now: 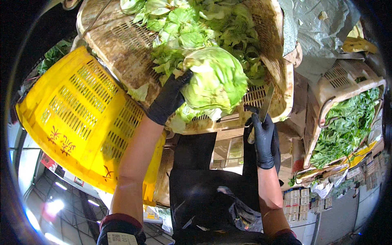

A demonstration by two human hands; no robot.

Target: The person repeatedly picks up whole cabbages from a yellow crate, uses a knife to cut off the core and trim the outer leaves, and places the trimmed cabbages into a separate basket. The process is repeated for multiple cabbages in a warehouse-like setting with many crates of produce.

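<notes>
My left hand (pixel 171 95), in a black glove, holds a large head of iceberg lettuce (pixel 217 79) by its left side. The lettuce is over the near part of a stained white plastic basket (pixel 122 55). Loose lettuce leaves (pixel 190 30) lie in the basket beyond it. My right hand (pixel 261 131), gloved in black too, grips a knife (pixel 267 102) near the basket's front right corner. The knife's blade points up and away from me, apart from the lettuce, and part of its light handle shows below the fingers.
At the left a yellow slatted plastic basket (pixel 88 107) leans against the white one. On the right stands a crate (pixel 312 144) of dark leafy greens (pixel 346 131) with a metal handle. Grey plastic sheeting (pixel 318 27) lies at the upper right.
</notes>
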